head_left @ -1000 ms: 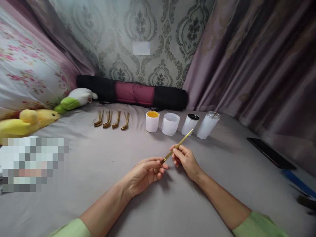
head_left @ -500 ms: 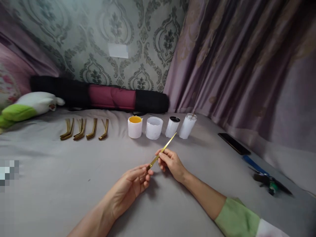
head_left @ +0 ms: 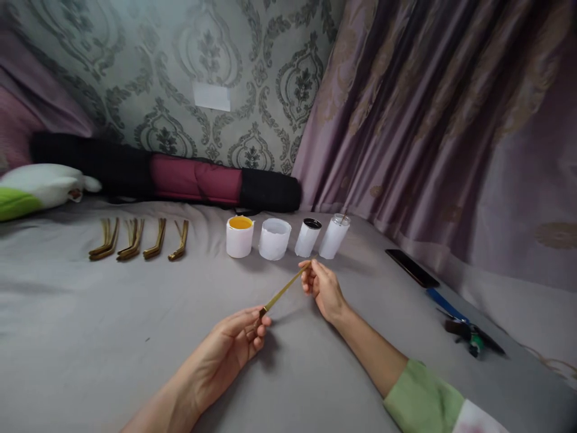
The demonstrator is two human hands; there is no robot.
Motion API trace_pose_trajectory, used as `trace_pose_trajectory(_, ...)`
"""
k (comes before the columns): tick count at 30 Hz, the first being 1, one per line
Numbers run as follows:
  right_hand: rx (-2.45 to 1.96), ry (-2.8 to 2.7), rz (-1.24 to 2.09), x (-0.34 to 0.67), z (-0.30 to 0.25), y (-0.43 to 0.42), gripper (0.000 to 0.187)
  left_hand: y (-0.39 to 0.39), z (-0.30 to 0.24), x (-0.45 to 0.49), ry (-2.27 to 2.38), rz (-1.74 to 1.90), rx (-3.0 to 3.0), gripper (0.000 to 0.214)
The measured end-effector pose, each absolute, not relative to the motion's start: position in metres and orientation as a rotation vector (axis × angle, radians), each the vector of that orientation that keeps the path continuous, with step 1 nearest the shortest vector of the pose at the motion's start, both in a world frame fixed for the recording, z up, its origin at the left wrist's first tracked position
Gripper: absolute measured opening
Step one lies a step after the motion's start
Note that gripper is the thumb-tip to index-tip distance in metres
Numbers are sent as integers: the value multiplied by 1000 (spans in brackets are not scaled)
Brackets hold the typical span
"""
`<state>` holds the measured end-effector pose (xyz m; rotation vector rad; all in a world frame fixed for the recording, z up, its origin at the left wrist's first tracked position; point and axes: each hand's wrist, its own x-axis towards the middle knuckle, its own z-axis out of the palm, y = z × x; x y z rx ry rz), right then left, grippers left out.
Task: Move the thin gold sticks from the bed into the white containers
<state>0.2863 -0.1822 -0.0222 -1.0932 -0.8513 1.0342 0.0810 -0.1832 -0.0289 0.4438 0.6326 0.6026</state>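
Note:
A thin gold-coloured strip [head_left: 285,293] with a dark brown end slants up to the right between my two hands. My left hand [head_left: 234,337], palm partly turned up, pinches its dark lower end. At the upper end, the fingertips of my right hand [head_left: 325,290] close on the narrow tip. Beyond my hands stand a white cup of yellow stuff [head_left: 240,240], a wide whitish cup [head_left: 274,242], a white cylinder with a black inside [head_left: 308,239] and a white-wrapped jar [head_left: 334,238] with a thin stick in it.
Several bundles of bent gold-coloured strips [head_left: 153,240] lie at the left. On the right are a phone [head_left: 411,267], a blue strip [head_left: 447,305] and dark tools with a green part [head_left: 476,344]. A black-and-maroon roll [head_left: 193,180] and a plush toy [head_left: 40,183] lie by the wall.
My right hand has slid up along the strip from its middle to its far tip. My left hand keeps its hold on the dark end. The view has shifted slightly right.

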Motion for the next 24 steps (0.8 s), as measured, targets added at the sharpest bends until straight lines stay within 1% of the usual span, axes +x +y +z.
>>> trace_pose_trajectory(12,-1110,-783,914,304,-16,-179,32,-183,-28,81,646,591,458,22)
trace_pose_trajectory(24,-1216,-818,913,306,-4,-190,29,-182,-29,82,639,596,481,20)
